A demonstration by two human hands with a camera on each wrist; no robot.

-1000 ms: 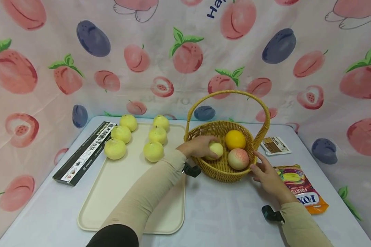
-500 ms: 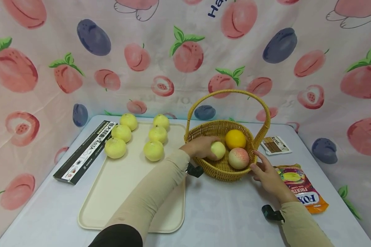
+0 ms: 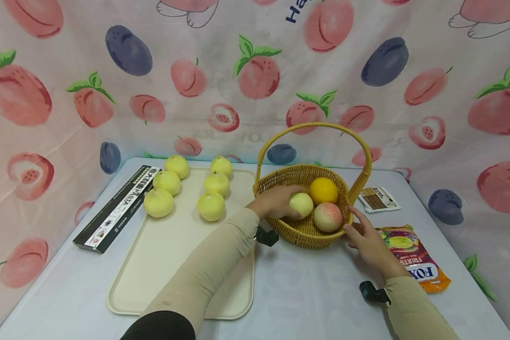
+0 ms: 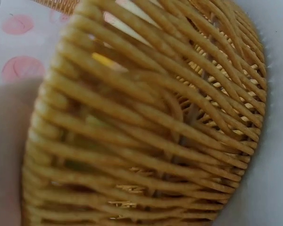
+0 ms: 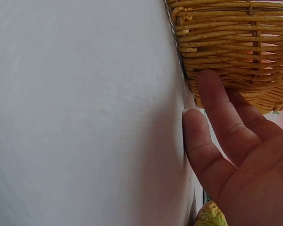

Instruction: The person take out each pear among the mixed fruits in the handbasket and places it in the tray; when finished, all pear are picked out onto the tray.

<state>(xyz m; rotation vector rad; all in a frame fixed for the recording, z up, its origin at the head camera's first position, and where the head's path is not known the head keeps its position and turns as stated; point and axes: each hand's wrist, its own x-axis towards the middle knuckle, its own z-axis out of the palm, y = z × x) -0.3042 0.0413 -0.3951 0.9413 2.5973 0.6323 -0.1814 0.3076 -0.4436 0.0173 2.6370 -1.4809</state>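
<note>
My left hand [image 3: 277,200] reaches over the left rim of the wicker basket [image 3: 310,242] and grips a pale yellow-green round fruit [image 3: 301,205] inside it. Beside that fruit lie an orange [image 3: 323,191] and a pinkish peach [image 3: 327,217]. My right hand [image 3: 369,248] holds the basket at its right side, by the foot of the handle. The right wrist view shows fingers [image 5: 221,106] of that hand against the woven wall, low near the table. In the left wrist view the basket's weave [image 4: 146,122] hides most of the fruit.
A cream tray [image 3: 170,264] on the left bears several yellow-green fruits [image 3: 211,206] in two rows. A black pasta box [image 3: 116,210] lies along its left edge. Right of the basket are a brown-and-white packet [image 3: 379,199] and a candy bag [image 3: 416,259]. The basket's tall handle [image 3: 314,125] arches above.
My left hand has shifted slightly right inside the basket, and the pale fruit has come with it, closer to the orange and the peach. My right hand stays at the basket's side.
</note>
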